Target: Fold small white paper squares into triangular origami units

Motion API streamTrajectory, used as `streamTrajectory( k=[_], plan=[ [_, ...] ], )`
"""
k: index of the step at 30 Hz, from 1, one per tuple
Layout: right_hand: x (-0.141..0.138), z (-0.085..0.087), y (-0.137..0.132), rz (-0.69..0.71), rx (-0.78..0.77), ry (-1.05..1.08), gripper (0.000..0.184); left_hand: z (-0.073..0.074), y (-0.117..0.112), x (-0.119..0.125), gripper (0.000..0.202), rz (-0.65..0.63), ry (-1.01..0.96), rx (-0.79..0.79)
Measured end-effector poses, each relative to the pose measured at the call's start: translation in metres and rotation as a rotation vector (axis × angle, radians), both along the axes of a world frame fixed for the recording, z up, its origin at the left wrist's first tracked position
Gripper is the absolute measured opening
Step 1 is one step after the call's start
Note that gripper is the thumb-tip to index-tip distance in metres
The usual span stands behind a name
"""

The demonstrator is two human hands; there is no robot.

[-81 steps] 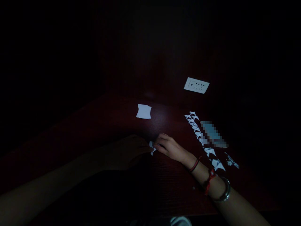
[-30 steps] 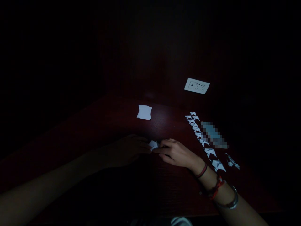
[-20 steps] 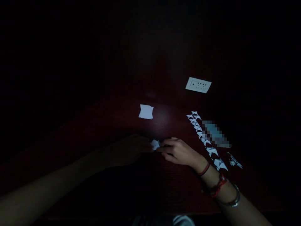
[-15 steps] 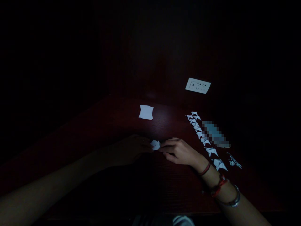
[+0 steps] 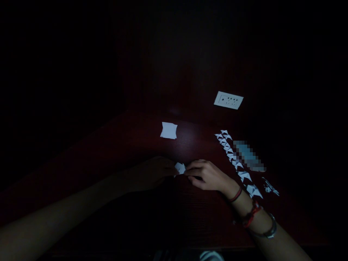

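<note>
A small folded piece of white paper lies between my two hands on the dark red table. My left hand, deep in shadow, has its fingertips closed on the paper's left side. From the right, my right hand pinches the paper's other edge between thumb and fingers. A stack of white paper sheets lies farther back on the table. To the right of my right hand runs a slanting double row of folded white paper pieces.
Right of the row lies a blurred-out bluish flat object, with some small white scraps nearer to me. A white wall socket is on the dark wall behind. The table is dimly lit.
The folded paper has turned slightly between my fingers, and a dark crease or slit now shows on it. Both hands stay nearly in place; the view has shifted a little.
</note>
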State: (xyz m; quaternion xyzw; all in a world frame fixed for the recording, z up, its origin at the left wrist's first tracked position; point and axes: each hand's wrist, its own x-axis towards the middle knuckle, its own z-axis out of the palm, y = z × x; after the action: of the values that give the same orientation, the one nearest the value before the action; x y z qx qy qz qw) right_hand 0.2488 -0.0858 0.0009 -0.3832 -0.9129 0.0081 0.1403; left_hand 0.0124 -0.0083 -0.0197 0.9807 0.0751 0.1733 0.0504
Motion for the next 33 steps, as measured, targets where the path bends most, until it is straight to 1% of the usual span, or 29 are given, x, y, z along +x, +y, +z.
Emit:
streamTrajectory(
  k=[3,10,14,18,21,23,26,29,33],
  plan=[
    [0.000,0.000,0.001,-0.003,-0.019,0.015,0.020,0.000,0.001,0.001,0.039,-0.041,-0.003,0.024],
    [0.000,0.003,-0.001,-0.017,-0.022,0.012,0.024,0.004,-0.001,0.002,0.030,-0.035,-0.022,0.001],
    [-0.003,0.002,-0.001,-0.010,-0.003,-0.022,0.022,0.006,-0.001,0.002,0.030,-0.040,-0.018,-0.031],
    [-0.004,0.002,-0.003,-0.011,-0.018,0.013,0.020,0.008,-0.001,0.000,0.030,-0.047,-0.018,-0.065],
    [-0.002,0.001,-0.003,-0.022,-0.038,0.054,0.017,0.006,0.001,-0.002,0.031,-0.056,-0.010,-0.081],
    [0.000,0.001,-0.001,-0.063,-0.032,0.101,0.018,0.003,0.003,-0.004,0.032,-0.051,-0.012,-0.095],
    [0.004,-0.002,0.005,-0.170,0.001,0.223,0.025,-0.001,0.005,-0.006,0.037,-0.074,-0.027,-0.103],
    [0.004,-0.008,0.011,-0.240,-0.021,0.315,0.028,0.000,0.005,-0.005,0.042,-0.121,-0.004,-0.053],
    [-0.002,-0.015,0.016,-0.317,-0.095,0.327,0.025,0.002,0.001,-0.002,0.043,-0.066,0.053,0.020]
  ],
)
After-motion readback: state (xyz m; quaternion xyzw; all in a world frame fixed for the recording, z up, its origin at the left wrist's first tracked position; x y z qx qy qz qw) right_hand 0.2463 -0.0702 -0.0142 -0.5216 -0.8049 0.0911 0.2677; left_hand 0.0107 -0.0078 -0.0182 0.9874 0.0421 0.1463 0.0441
